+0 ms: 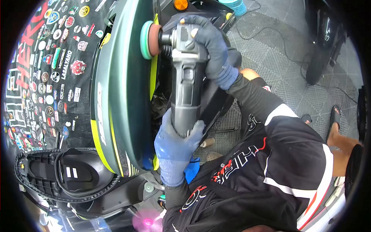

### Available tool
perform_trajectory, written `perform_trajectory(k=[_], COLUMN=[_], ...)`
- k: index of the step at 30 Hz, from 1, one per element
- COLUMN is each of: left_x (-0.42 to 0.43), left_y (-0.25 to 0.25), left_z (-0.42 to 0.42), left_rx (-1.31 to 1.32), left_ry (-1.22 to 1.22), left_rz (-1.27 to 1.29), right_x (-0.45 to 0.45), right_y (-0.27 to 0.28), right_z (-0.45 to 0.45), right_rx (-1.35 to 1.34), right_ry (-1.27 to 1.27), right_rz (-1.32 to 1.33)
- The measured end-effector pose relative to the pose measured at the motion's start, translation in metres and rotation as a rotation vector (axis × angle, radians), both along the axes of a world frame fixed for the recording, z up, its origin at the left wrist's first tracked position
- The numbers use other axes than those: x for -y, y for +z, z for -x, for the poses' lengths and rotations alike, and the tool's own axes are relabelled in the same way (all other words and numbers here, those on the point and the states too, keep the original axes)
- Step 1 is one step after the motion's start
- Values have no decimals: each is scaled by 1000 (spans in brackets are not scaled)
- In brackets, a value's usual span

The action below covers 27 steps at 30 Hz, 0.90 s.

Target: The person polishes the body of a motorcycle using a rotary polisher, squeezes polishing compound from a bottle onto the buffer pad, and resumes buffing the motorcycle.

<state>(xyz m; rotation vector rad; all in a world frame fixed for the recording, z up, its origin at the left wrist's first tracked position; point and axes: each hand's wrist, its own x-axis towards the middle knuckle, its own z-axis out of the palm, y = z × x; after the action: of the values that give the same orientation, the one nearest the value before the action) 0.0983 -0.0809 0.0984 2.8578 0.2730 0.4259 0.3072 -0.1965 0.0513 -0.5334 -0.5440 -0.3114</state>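
Note:
A black polisher (186, 77) is held lengthwise between my two gloved hands. Its round foam pad (147, 40), green-faced with a reddish-brown back, sits against the upper part of a glossy dark green motorbike side panel (129, 85); whether it presses on it I cannot tell. My left hand (177, 145), in a blue glove, wraps the body's lower end, thumb on the near side. My right hand (210, 48), in a darker blue glove, closes over the machine's head beside the pad. Yellow-green trim (101, 147) edges the panel.
A black mat (50, 112) covered with stickers lies to the left. Below it is an upturned scooter seat (65, 170). A blue bucket (234, 5) and a cable (282, 36) are on the grey tiled floor (266, 54). A blue cloth (192, 170) shows by my left wrist.

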Motion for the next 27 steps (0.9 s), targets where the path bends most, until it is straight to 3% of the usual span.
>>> perform_trajectory(k=[4, 8, 14, 19, 23, 27], left_x=[-17, -7, 23, 32, 17, -12], left_y=[-7, -2, -3, 7, -2, -6], left_z=[18, 6, -31, -51, -38, -4], left_rx=[-60, -8, 89, 85, 105, 15], left_ry=[-33, -42, -6, -6, -31, -66], left_rz=[158, -6, 18, 69, -53, 39], right_x=[-6, -3, 12, 20, 14, 1], right_y=[-4, -7, 7, 15, 6, 2], right_z=[26, 10, -42, -66, -45, 3], right_rx=[-50, -27, 84, 90, 63, 19], right_ry=[21, 0, 152, 126, 107, -55], right_rz=[68, 75, -127, -77, -49, 2])
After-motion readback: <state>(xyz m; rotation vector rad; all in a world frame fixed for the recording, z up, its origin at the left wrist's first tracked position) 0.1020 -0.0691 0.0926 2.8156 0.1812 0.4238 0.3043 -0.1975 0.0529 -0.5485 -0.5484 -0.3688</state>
